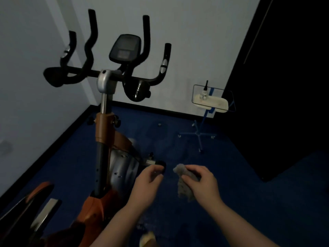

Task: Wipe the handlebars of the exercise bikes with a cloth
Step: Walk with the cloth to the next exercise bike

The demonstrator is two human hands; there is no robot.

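Cloth (184,183) hangs pinched in the right hand (203,182), well below the handlebars (124,78); left hand (148,180) beside it, fingers loosely curled, holding nothing.

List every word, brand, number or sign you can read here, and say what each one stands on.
None can be read.
Bike console: its screen is dark and blurred, no digits legible.
Small bottle on the white tray: any label is too small to read.
Grey cloth: no print visible.
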